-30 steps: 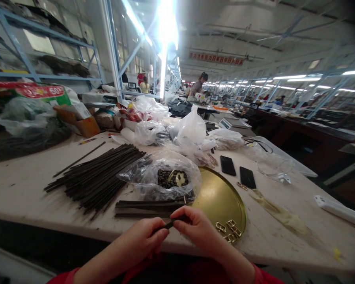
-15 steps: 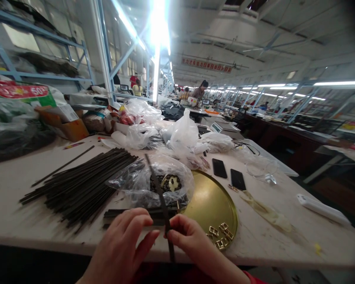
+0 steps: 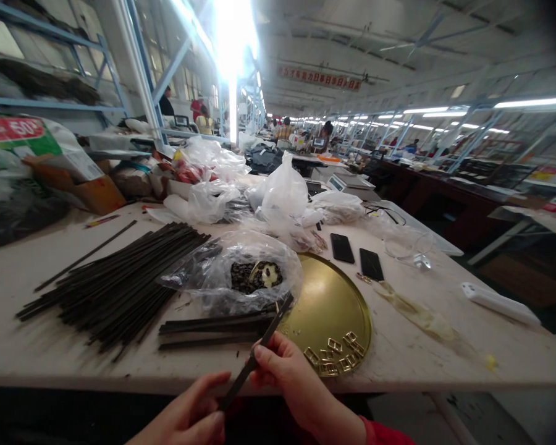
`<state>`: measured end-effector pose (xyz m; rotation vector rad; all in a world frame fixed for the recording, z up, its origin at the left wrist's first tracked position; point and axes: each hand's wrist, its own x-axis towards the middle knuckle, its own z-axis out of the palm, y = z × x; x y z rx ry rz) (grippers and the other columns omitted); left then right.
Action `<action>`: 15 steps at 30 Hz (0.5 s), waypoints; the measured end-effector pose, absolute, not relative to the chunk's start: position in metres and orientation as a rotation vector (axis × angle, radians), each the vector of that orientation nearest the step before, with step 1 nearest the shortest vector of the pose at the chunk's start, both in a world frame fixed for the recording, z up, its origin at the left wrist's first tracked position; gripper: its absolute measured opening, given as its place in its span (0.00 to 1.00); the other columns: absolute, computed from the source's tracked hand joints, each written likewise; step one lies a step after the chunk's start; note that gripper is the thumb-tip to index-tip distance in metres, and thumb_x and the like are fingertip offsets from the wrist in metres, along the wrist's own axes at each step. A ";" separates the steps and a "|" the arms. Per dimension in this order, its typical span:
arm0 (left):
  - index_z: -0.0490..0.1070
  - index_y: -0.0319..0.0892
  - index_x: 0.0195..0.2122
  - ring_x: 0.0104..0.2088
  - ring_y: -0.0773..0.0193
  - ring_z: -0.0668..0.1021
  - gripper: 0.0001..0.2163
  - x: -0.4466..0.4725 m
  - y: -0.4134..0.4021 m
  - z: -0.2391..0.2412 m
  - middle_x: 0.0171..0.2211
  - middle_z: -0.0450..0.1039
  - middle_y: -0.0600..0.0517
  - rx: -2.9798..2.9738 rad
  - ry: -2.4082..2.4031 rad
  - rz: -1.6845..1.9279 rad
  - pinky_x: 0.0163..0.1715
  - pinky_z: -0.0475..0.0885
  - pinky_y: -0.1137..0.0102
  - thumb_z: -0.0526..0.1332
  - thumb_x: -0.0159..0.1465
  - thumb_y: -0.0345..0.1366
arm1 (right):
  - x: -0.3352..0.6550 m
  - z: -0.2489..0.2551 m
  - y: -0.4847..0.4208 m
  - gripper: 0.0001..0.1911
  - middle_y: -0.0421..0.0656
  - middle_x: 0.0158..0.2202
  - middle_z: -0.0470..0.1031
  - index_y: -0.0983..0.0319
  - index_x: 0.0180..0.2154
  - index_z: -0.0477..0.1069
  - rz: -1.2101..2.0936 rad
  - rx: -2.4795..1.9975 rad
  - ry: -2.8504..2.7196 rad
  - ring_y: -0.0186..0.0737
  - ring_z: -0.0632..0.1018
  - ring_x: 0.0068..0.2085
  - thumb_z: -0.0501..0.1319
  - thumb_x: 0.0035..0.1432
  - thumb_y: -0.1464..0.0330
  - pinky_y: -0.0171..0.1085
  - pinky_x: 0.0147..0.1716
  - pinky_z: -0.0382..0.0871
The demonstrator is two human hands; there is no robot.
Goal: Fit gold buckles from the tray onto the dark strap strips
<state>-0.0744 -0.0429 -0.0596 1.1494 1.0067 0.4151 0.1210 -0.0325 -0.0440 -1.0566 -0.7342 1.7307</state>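
My right hand [image 3: 291, 377] pinches a narrow dark strip [image 3: 239, 382] between thumb and fingers near its middle. The strip slants from upper right to lower left above the table's front edge. At its lower end my left hand [image 3: 189, 413] has its thumb and curled fingers closed on the strip, with the index finger stretched out above. Just beyond the hands lie a few similar strips [image 3: 204, 325]. Behind these rests an open clear plastic bag [image 3: 213, 290] with small dark pieces [image 3: 245, 278] in it. Several gold rectangular buckles [image 3: 335, 345] lie on a round gold tray [image 3: 328, 296].
A large pile of dark strips [image 3: 115, 278] covers the table's left side. Two black phones [image 3: 342, 248] lie right of the tray, and a white elongated device [image 3: 500, 304] is farther right. Plastic bags [image 3: 285, 191] and a scale [image 3: 349, 180] stand at the back.
The held strip has tilted, its top swinging right and its lower end left. My left hand has moved down and closed on that lower end. The view has shifted slightly.
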 end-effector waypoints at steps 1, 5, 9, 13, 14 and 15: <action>0.58 0.46 0.52 0.17 0.69 0.70 0.31 -0.066 -0.039 -0.057 0.22 0.68 0.58 1.095 1.015 0.449 0.18 0.63 0.75 0.58 0.50 0.56 | 0.115 -0.046 -0.035 0.17 0.36 0.25 0.69 0.64 0.31 0.67 1.755 -1.050 -0.760 0.28 0.71 0.22 0.65 0.45 0.59 0.31 0.24 0.64; 0.62 0.40 0.45 0.10 0.75 0.58 0.29 -0.041 -0.026 -0.053 0.15 0.62 0.62 1.135 1.074 0.426 0.09 0.50 0.79 0.55 0.51 0.59 | 0.109 -0.049 -0.038 0.19 0.36 0.21 0.67 0.65 0.29 0.67 1.695 -1.128 -0.846 0.28 0.67 0.21 0.64 0.45 0.56 0.29 0.21 0.59; 0.65 0.41 0.32 0.09 0.77 0.55 0.23 -0.042 -0.023 -0.052 0.12 0.59 0.63 1.172 1.102 0.298 0.09 0.46 0.78 0.54 0.52 0.58 | 0.119 -0.051 -0.033 0.21 0.34 0.17 0.62 0.63 0.22 0.61 1.582 -1.259 -0.825 0.27 0.62 0.19 0.63 0.43 0.52 0.29 0.19 0.57; 0.62 0.42 0.28 0.11 0.76 0.61 0.19 -0.038 -0.021 -0.047 0.18 0.64 0.60 1.189 1.137 0.299 0.09 0.51 0.79 0.54 0.52 0.55 | 0.111 -0.056 -0.036 0.21 0.33 0.17 0.60 0.63 0.24 0.62 1.657 -1.227 -0.886 0.26 0.59 0.18 0.63 0.43 0.52 0.29 0.17 0.53; 0.61 0.42 0.27 0.11 0.76 0.61 0.18 -0.035 -0.020 -0.046 0.19 0.65 0.60 1.187 1.144 0.310 0.09 0.50 0.79 0.54 0.52 0.54 | 0.109 -0.057 -0.037 0.21 0.33 0.17 0.61 0.63 0.25 0.63 1.675 -1.225 -0.893 0.26 0.60 0.18 0.62 0.43 0.52 0.29 0.17 0.53; 0.60 0.42 0.27 0.10 0.77 0.60 0.18 -0.033 -0.018 -0.046 0.19 0.65 0.60 1.183 1.151 0.318 0.09 0.50 0.79 0.53 0.52 0.54 | 0.109 -0.057 -0.037 0.21 0.34 0.18 0.62 0.63 0.26 0.63 1.688 -1.232 -0.898 0.27 0.61 0.18 0.62 0.44 0.51 0.29 0.18 0.54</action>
